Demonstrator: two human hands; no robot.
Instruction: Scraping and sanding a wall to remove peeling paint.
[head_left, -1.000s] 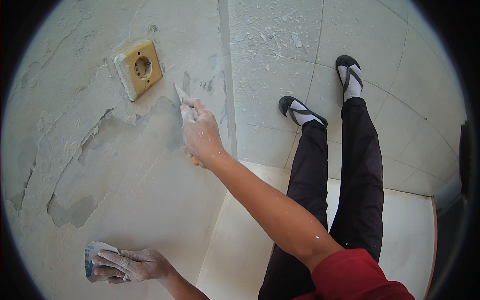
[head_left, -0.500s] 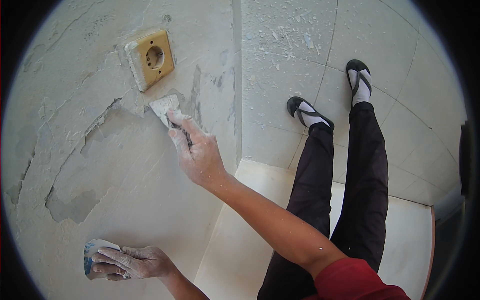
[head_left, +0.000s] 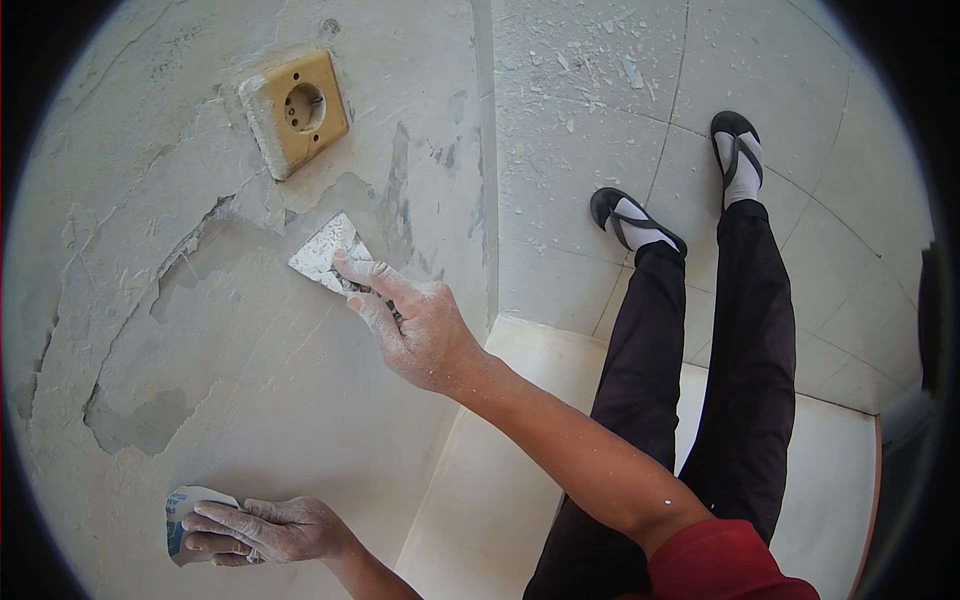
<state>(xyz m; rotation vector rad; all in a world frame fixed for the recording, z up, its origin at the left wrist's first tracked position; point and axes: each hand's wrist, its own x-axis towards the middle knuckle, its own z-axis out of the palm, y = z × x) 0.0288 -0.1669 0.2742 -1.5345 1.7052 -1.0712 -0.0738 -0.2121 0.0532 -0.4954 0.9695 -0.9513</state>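
My right hand, dusted white, grips a scraper whose plaster-caked blade lies on the cracked, flaking wall below a yellowed socket. My left hand is at the lower left with its fingers pressed over a piece of sandpaper against the wall. Grey patches and ragged cracks show where the surface has peeled, left of the scraper.
Right of the wall is a tiled floor strewn with pale flakes. My legs in dark trousers end in black flip-flops and white socks. A white ledge runs behind the legs at lower right.
My right hand and scraper have moved down, away from the socket, and the blade has turned so its broad face shows. My left hand has stayed about in place.
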